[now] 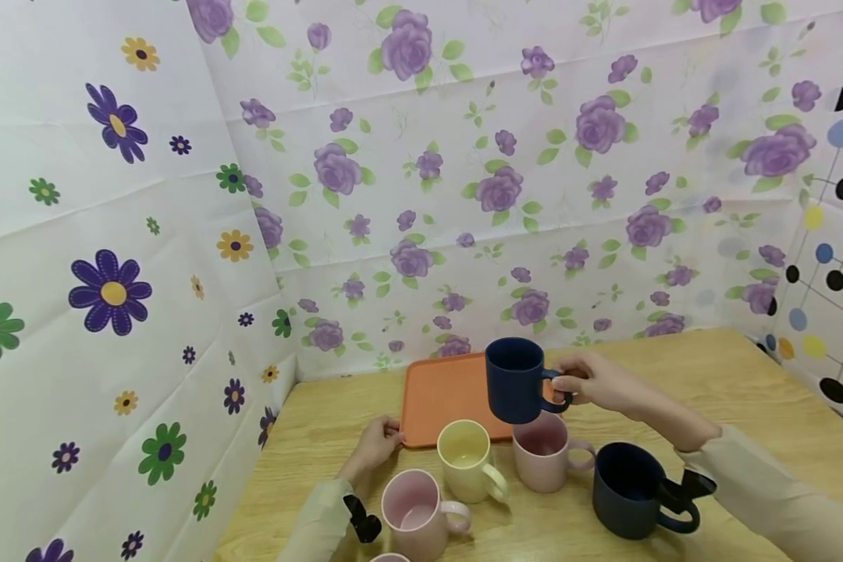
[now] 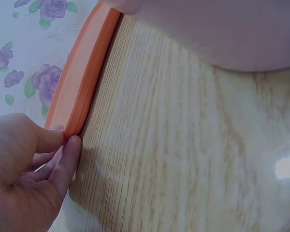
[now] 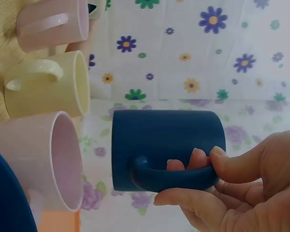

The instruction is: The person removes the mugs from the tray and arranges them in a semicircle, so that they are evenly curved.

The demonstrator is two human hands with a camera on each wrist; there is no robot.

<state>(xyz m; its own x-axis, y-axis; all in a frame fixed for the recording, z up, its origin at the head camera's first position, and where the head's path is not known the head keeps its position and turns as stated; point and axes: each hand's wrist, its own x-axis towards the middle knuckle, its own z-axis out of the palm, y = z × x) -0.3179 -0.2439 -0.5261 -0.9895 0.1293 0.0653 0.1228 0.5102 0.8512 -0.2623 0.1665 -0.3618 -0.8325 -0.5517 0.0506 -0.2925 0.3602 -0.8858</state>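
Observation:
A dark blue mug [image 1: 513,382] hangs in the air over the right part of an orange tray [image 1: 439,398]. My right hand [image 1: 590,380] grips it by the handle; in the right wrist view the thumb and fingers [image 3: 191,205] close round that handle. My left hand [image 1: 377,443] is at the tray's near left corner, and in the left wrist view its thumb and fingers pinch the tray's rim [image 2: 82,92]. Just in front of the tray stand a yellow mug [image 1: 464,460] and a pink mug [image 1: 541,457], both upright with handles to the right.
Nearer to me stand a second pink mug [image 1: 414,515] and a second dark blue mug [image 1: 625,492]. The rim of another pink mug [image 1: 389,558] shows at the bottom edge. Flowered cloth [image 1: 407,195] hangs behind the wooden table [image 1: 674,375] and at its sides.

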